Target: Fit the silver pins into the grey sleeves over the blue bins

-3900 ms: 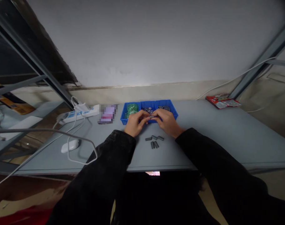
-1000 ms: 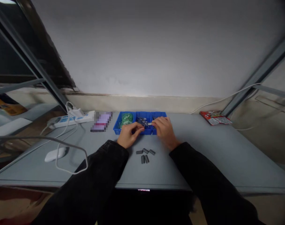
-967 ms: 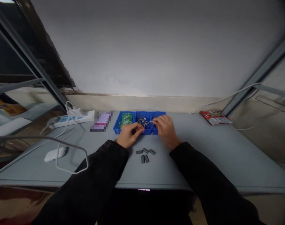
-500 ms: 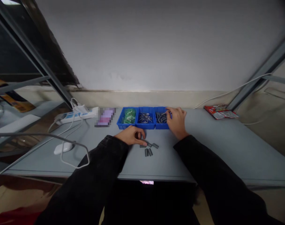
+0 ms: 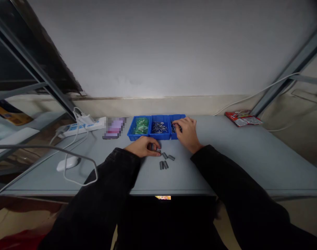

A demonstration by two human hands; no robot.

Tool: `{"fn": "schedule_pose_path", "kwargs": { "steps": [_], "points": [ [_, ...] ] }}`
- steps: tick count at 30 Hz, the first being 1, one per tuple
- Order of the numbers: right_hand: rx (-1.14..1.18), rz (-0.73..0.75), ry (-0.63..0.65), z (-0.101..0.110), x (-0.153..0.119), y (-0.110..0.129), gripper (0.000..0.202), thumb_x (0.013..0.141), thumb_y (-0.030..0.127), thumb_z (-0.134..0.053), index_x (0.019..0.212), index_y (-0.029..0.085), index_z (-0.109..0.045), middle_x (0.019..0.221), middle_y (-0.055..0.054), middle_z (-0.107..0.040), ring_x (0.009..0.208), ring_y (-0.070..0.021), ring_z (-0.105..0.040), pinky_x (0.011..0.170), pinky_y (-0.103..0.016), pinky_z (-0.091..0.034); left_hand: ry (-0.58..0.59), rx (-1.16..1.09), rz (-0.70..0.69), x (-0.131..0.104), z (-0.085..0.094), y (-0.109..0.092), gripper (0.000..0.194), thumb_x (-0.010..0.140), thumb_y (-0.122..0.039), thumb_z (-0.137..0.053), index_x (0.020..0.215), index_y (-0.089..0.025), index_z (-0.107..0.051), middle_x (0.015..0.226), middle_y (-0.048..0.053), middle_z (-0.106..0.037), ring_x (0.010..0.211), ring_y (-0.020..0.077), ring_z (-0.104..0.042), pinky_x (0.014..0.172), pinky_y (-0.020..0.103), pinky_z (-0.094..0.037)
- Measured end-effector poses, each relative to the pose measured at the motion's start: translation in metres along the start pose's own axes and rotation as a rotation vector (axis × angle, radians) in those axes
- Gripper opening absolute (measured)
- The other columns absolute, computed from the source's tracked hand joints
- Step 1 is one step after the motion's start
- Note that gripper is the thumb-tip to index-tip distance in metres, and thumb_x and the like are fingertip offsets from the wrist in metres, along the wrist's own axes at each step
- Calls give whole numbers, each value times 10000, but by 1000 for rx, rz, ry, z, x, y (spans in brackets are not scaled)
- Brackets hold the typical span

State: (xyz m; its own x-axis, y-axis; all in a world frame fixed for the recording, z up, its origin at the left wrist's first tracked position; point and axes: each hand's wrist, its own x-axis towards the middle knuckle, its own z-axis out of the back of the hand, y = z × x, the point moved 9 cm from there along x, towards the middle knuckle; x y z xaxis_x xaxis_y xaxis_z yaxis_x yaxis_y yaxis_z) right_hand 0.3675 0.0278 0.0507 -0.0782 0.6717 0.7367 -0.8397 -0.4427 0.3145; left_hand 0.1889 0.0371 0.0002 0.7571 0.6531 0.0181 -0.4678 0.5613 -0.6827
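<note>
My left hand (image 5: 145,147) rests on the table with its fingers curled and the thumb in front, closed at the tips on a small grey piece that is partly hidden. Several more short grey ribbed pieces (image 5: 165,164) lie loose just to its right and nearer to me. My right hand (image 5: 187,132) reaches over the right blue bin (image 5: 174,118), its fingers bent down among the dark pieces in it. What those fingertips hold is hidden. The middle blue bin (image 5: 160,136) contains shiny metal pins, and the left blue bin (image 5: 135,137) contains green and clear parts.
On the left stand a white power strip (image 5: 82,129) with cables, a blurred-out phone (image 5: 114,128) and a white mouse-like object (image 5: 68,163). A red packet (image 5: 243,118) lies at the back right. A wall closes off the table behind, with metal posts at both sides.
My right hand has shifted left and lower over the right bin, covering more of it. My left hand stays near the loose pieces. The whole view has shifted slightly.
</note>
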Motion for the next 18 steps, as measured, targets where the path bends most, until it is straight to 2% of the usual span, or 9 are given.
{"fn": "schedule_pose_path", "kwargs": {
  "steps": [5, 10, 15, 18],
  "points": [
    [32, 16, -27, 3, 1, 2, 217, 973, 146, -505, 958, 232, -704, 947, -34, -753, 984, -266, -603, 906, -449, -328, -28, 61, -77, 0, 0, -5, 149, 854, -294, -800, 936, -169, -788, 879, 39, -711, 617, 111, -532, 605, 247, -428],
    [110, 132, -57, 13, 1, 25, 189, 1013, 199, -493, 1017, 226, -680, 926, -34, -726, 932, -241, -605, 889, -419, -366, -153, 121, -201, -3, 5, -26, 61, 930, -215, -721, 974, -174, -733, 919, 42, -716, 765, 167, -637, 705, 285, -488],
    [230, 250, 10, 14, -6, 54, 149, 1035, 279, -502, 974, 214, -622, 866, -38, -680, 840, -216, -586, 849, -392, -393, -338, 185, -308, -6, 21, -49, 109, 1033, -238, -599, 1102, -179, -660, 990, 59, -731, 888, 191, -691, 831, 330, -539],
    [247, 271, 48, 8, -9, 59, 150, 1034, 313, -525, 937, 219, -590, 843, -29, -652, 823, -211, -574, 857, -389, -395, -385, 265, -376, 0, 28, -61, 144, 1044, -251, -589, 1145, -170, -652, 1006, 69, -732, 902, 189, -695, 845, 324, -540]
  ]
}}
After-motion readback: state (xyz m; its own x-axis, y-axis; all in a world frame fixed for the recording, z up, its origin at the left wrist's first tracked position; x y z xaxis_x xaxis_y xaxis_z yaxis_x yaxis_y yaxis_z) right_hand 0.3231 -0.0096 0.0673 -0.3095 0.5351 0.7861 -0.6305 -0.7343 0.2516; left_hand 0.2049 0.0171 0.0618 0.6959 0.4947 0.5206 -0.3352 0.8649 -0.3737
